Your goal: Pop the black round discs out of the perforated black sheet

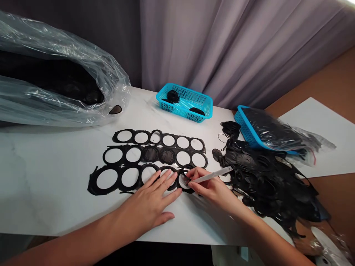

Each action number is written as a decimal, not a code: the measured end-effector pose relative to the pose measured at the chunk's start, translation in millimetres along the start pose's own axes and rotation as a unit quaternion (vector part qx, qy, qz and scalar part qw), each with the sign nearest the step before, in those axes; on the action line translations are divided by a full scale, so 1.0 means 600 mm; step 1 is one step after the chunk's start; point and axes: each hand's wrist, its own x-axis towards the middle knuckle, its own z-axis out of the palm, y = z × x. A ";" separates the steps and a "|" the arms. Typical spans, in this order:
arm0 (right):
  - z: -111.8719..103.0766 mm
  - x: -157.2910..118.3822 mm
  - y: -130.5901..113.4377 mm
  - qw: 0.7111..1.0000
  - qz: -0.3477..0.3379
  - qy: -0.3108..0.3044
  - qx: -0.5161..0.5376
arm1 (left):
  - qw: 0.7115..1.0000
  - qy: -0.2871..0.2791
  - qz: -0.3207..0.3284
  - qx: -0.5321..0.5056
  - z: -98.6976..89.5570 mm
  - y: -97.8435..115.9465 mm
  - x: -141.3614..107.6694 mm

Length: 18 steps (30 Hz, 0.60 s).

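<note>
Three black strips with round holes lie in rows on the white table. My left hand [155,201] rests flat with fingers spread on the nearest strip [119,179]. At that strip's right end, my right hand [209,188] pinches a slim whitish tool [213,174], its lower end hidden by the fingers. A black ring edge shows beside those fingertips. In the middle strip [141,154], two of the holes hold dark discs [167,155]. The farthest strip [134,136] has a loose ring lying over one hole.
Behind the strips stands a blue basket [184,113] with black rings inside. A pile of black scraps [266,181] spreads at the right, beside another blue basket [249,127] under a plastic bag. A large clear bag [111,79] lies back left, near a small dark piece [115,109].
</note>
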 end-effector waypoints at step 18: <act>0.057 -0.022 0.017 0.950 -0.183 0.074 -0.240 | 1.000 0.011 -0.011 -0.014 0.012 0.001 -0.002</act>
